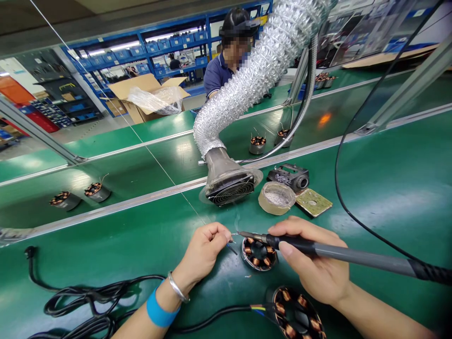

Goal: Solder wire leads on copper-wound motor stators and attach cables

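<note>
Right hand [318, 270]: I am gripping a soldering iron [353, 255], tip at a wire [234, 233] that my left hand [208, 245] is pinching and partly hiding, beside a stator [256, 261]; the frame is cropping a larger-looking stator [280, 308].

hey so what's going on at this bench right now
The person's right hand holds a grey-and-black, rod-shaped soldering iron, its metal tip at or near the thin, bare wire ends pinched in the left hand. A faint wisp of smoke rises there. A round, copper-wound stator lies on the green tabletop beneath the iron; a second stator lies nearer the person.
</note>
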The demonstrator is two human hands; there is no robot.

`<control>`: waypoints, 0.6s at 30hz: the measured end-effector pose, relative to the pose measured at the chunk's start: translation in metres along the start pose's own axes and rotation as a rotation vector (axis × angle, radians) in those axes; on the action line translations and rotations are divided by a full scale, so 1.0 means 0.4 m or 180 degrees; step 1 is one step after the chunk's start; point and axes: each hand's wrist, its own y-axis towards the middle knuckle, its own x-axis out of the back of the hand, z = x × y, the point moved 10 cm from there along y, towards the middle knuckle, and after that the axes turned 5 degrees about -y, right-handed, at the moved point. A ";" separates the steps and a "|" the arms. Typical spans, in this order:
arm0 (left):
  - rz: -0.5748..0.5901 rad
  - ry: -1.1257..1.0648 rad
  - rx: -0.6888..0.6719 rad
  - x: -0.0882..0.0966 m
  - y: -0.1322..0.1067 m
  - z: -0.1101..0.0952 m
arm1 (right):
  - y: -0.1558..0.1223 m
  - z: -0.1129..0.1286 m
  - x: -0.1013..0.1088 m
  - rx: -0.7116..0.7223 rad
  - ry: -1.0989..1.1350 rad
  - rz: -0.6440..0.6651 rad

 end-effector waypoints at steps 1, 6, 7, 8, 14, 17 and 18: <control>0.0004 -0.0002 -0.0003 -0.001 0.000 -0.001 | -0.001 0.000 -0.002 0.0005 0.0014 0.0008; -0.0008 -0.0022 -0.0015 -0.002 -0.001 -0.003 | -0.003 0.009 -0.012 0.0029 0.0032 0.0065; -0.0015 -0.0022 -0.0006 -0.001 -0.001 -0.002 | -0.002 0.014 -0.013 0.0049 0.0031 0.0076; -0.0019 -0.0019 0.0005 -0.001 -0.001 -0.001 | 0.000 0.021 -0.014 0.0082 0.0037 0.0076; 0.0017 0.0014 -0.0021 -0.006 -0.001 -0.005 | 0.006 0.071 -0.019 0.0347 0.0024 0.0099; 0.0032 0.0048 -0.0024 -0.007 0.000 -0.005 | -0.002 0.095 -0.029 0.0607 -0.0030 0.0185; 0.0037 0.0055 -0.0023 -0.007 0.000 -0.005 | -0.007 0.102 -0.033 0.0710 -0.0041 0.0208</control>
